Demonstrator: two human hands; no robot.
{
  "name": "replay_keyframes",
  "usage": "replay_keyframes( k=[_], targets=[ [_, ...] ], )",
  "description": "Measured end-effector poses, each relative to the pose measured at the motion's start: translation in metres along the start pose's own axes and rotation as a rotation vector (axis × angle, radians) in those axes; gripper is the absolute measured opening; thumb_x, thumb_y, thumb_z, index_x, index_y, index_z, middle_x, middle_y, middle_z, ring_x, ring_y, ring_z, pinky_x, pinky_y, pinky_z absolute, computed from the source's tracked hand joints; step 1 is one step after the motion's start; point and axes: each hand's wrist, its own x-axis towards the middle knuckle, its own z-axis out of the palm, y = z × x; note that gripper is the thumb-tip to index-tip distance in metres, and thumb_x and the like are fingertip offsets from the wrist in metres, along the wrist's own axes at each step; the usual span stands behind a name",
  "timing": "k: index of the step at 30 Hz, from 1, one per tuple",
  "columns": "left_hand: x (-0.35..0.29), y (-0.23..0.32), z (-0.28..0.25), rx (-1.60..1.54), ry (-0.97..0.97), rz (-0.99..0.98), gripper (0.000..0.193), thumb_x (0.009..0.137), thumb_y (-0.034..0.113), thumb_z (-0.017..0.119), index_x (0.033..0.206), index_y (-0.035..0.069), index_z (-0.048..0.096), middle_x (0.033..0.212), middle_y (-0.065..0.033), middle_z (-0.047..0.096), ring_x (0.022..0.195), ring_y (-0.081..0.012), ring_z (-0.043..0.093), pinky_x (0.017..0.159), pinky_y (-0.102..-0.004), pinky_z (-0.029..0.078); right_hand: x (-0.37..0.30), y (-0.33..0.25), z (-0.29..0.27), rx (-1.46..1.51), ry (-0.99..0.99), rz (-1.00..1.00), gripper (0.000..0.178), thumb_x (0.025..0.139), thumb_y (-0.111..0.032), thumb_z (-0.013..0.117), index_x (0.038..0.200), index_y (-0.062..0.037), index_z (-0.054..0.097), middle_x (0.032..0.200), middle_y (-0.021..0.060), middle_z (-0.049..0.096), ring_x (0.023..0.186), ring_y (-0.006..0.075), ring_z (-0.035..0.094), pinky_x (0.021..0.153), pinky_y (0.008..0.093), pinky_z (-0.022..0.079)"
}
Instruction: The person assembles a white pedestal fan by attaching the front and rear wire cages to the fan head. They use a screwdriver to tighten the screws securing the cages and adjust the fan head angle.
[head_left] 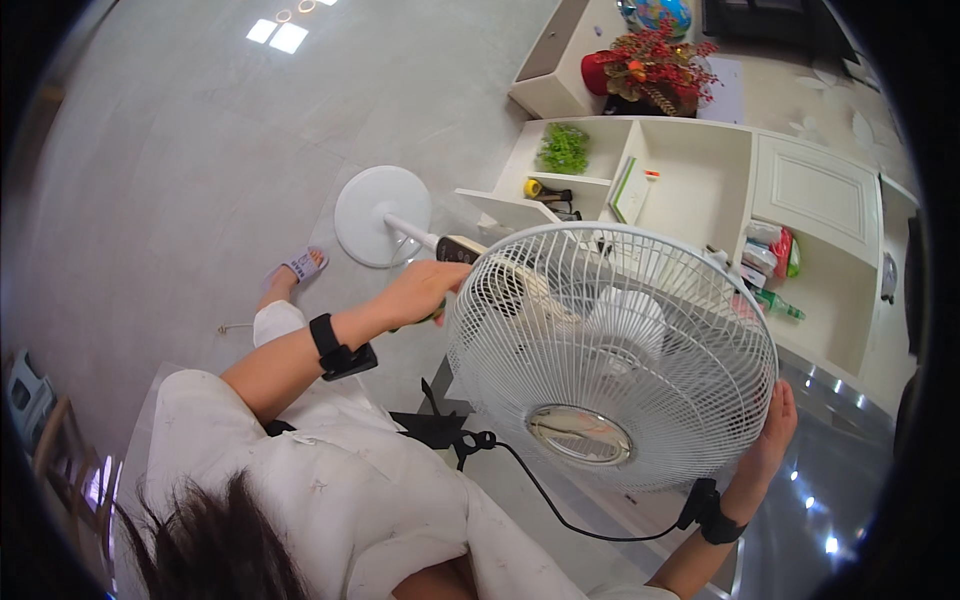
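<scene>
A white pedestal fan stands in front of me, its round wire guard (640, 400) tilted up and showing the blades (628, 320) inside. A silver oval badge (580, 435) sits at the guard's middle. Behind the guard, a white pole rises from the round base (365, 225) to a dark control panel (460, 250). My left hand (425, 290) is closed at the guard's left edge, below the panel. Something dark green shows under its fingers, too little to name. My right hand (772, 430) grips the guard's right rim, its thumb mostly hidden.
A white cabinet (690, 170) with open shelves stands beyond the fan, holding a green plant (563, 148), packets and a bottle (778, 303). Red berry decorations (660, 65) top it. A shiny dark surface (820, 480) lies at right. A black cable (560, 515) hangs below the guard.
</scene>
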Motion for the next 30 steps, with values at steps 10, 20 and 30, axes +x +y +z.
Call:
replay_keyframes(
  k=[10, 20, 30],
  targets=[
    [0.010, 0.010, -0.005, -0.158, 0.029, 0.093, 0.029, 0.092, 0.020, 0.047, 0.117, 0.010, 0.057, 0.067, 0.0014, 0.055, 0.055, -0.0058, 0.048, 0.052, -0.0222, 0.040, 0.000, -0.009, 0.010, -0.069, 0.028, -0.026, 0.023, 0.095, -0.022, 0.048, 0.095, 0.0003, 0.054, 0.076, 0.0004, 0.059, 0.064, 0.0040, 0.053, 0.057, 0.0177, 0.041],
    [0.029, 0.005, -0.008, -0.141, 0.031, 0.332, 0.022, 0.090, 0.015, 0.054, 0.109, 0.006, 0.063, 0.087, -0.0004, 0.057, 0.063, -0.0060, 0.048, 0.055, -0.0214, 0.041, -0.002, -0.012, 0.016, -0.096, 0.049, -0.028, 0.024, 0.094, -0.023, 0.049, 0.094, 0.0002, 0.054, 0.075, 0.0006, 0.059, 0.062, 0.0037, 0.052, 0.056, 0.0169, 0.041],
    [0.035, 0.034, -0.015, -0.060, -0.059, 0.352, 0.030, 0.085, 0.009, 0.052, 0.114, 0.004, 0.059, 0.085, -0.0023, 0.056, 0.064, -0.0079, 0.050, 0.054, -0.0227, 0.042, 0.001, -0.005, 0.010, -0.028, 0.061, 0.005, 0.025, 0.093, -0.022, 0.052, 0.096, 0.0025, 0.055, 0.081, 0.0036, 0.062, 0.068, 0.0068, 0.057, 0.063, 0.0179, 0.045]
  ],
)
